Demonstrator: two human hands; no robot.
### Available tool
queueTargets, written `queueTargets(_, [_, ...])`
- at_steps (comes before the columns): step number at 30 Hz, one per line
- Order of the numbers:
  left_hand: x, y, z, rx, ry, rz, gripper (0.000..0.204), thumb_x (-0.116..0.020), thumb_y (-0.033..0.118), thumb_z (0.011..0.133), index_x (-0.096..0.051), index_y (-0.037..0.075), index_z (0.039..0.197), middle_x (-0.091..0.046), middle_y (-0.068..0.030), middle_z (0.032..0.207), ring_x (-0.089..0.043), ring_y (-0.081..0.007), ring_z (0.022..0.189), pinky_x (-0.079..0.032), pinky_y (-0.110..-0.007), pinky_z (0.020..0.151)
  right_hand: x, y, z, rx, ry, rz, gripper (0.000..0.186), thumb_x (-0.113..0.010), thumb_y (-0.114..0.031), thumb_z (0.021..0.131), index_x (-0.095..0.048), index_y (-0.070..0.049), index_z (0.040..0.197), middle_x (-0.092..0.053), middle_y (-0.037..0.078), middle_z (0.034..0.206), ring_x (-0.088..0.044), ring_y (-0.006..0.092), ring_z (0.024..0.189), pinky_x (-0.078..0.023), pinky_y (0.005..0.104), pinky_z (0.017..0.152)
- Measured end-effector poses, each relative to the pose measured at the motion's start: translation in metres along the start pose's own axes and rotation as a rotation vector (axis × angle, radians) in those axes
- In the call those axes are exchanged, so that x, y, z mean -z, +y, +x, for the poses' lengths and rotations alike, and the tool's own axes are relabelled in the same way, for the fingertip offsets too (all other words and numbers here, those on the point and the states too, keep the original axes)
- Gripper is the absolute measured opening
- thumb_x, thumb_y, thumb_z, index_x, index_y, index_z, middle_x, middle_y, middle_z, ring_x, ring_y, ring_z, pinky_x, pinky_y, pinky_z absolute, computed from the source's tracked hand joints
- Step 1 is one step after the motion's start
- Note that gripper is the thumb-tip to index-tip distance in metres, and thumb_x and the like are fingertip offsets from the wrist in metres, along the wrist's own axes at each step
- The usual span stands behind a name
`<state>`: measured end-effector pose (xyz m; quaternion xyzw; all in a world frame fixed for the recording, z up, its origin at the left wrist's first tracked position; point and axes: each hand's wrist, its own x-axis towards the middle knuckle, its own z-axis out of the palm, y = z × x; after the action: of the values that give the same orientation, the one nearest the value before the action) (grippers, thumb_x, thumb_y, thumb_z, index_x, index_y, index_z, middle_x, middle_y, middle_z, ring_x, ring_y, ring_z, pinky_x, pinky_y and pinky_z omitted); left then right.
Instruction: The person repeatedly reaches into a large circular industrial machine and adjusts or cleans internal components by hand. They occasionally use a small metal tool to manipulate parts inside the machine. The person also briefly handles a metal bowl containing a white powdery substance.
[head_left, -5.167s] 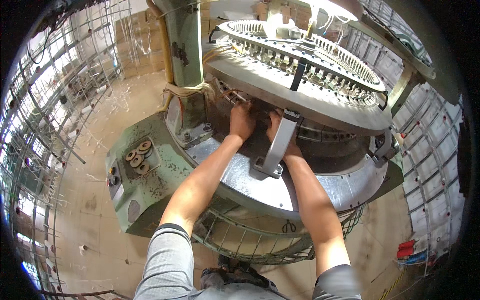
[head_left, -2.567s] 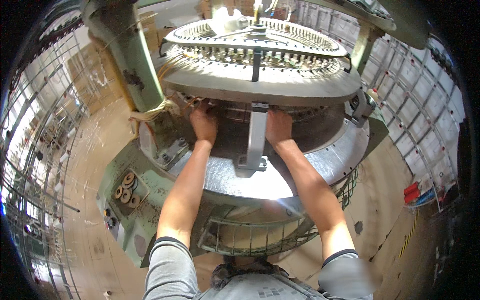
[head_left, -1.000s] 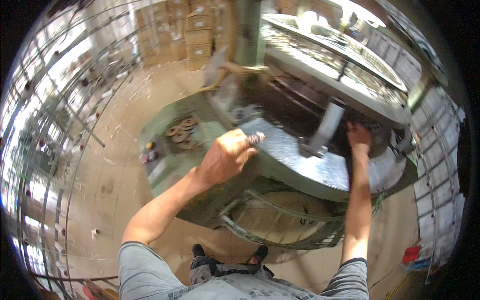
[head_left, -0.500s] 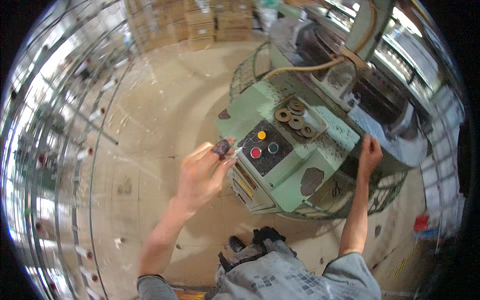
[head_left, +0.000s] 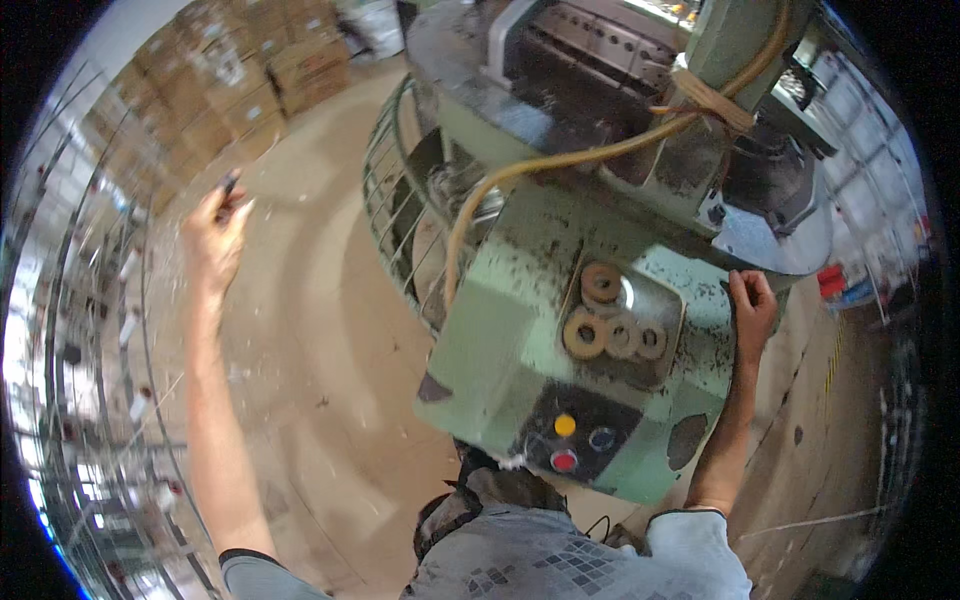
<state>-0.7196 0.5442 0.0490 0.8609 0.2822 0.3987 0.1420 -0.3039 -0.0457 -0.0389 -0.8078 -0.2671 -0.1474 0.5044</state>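
My left hand (head_left: 217, 235) is raised out to the left over the floor, its fingers bent together. A small dark piece (head_left: 229, 186) shows at its fingertips, too small to name; it may be held or wrapped round a finger. My right hand (head_left: 755, 305) is closed at the right edge of the green machine (head_left: 490, 350), by the control housing; whatever its fingers hold is hidden. Between my arms, several brown rings (head_left: 584, 333) lie in a shallow recess (head_left: 640, 373) on the housing. Nearer me is a black panel (head_left: 590, 410) with a yellow button (head_left: 565, 425), a red button (head_left: 564, 461) and a dark button (head_left: 601, 438).
A yellowish hose (head_left: 560, 160) crosses the machine and is tied to its green post (head_left: 725, 60). A curved wire guard (head_left: 385, 200) rings the machine's left side. Stacked cardboard boxes (head_left: 235, 90) stand far left. Wire racks (head_left: 70, 350) with bobbins line the left.
My left hand has swung from beside the buttons out to the left and farther away. My view has shifted, and I stand closer to the machine. My right hand stays by the machine's right edge.
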Motion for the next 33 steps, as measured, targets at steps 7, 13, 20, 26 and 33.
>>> queueTargets(7, [-0.069,-0.174,0.071,-0.019,-0.136,-0.027,0.048,-0.072,0.005,0.091,-0.064,0.011,0.138,-0.073,-0.0055,0.106,-0.065,-0.0112,0.089,-0.053,-0.028,0.079,0.010,-0.121,0.000,0.048,0.008,-0.523,0.008,-0.072,-0.001,0.088,-0.064,0.001,0.090,-0.064,0.010,0.082,-0.061,0.0197,0.071,-0.047,0.0343,0.063])
queueTargets(13, [-0.198,-0.204,0.207,0.014,-0.089,-0.360,0.039,-0.070,0.004,0.095,-0.066,0.005,0.133,-0.074,-0.0033,0.100,-0.066,-0.0099,0.092,-0.053,-0.027,0.082,-0.078,-0.248,0.008,0.131,0.048,-0.709,0.011,-0.072,0.004,0.084,-0.063,0.001,0.090,-0.063,0.012,0.084,-0.062,0.0266,0.071,-0.050,0.0345,0.063])
queueTargets(20, [-0.281,-0.059,0.304,-0.394,-0.343,-0.755,0.040,-0.070,0.000,0.090,-0.068,0.007,0.129,-0.075,-0.0067,0.104,-0.069,-0.0135,0.091,-0.055,-0.031,0.084,-0.253,-0.279,0.117,0.238,0.014,-0.712,0.006,-0.065,-0.003,0.089,-0.065,0.001,0.094,-0.067,0.018,0.091,-0.067,0.0359,0.088,-0.055,0.0432,0.077])
queueTargets(26, [-0.337,0.029,0.357,-0.637,-0.420,-0.829,0.038,-0.075,0.001,0.084,-0.070,0.003,0.122,-0.073,-0.0126,0.097,-0.074,-0.0204,0.086,-0.057,-0.033,0.077,-0.276,-0.174,0.207,-0.266,0.254,-0.739,0.025,-0.065,-0.007,0.079,-0.066,0.008,0.099,-0.069,0.028,0.094,-0.068,0.0447,0.092,-0.054,0.0484,0.084])
queueTargets(33, [-0.401,0.060,0.388,-0.945,-0.372,-0.662,0.018,-0.073,0.007,0.083,-0.069,-0.002,0.098,-0.069,-0.0210,0.098,-0.064,-0.0419,0.096,-0.052,-0.049,0.082,-0.264,-0.038,0.274,-0.236,0.462,-1.108,0.022,-0.064,-0.020,0.081,-0.055,-0.002,0.072,-0.061,0.015,0.076,-0.060,0.0340,0.071,-0.050,0.0419,0.062])
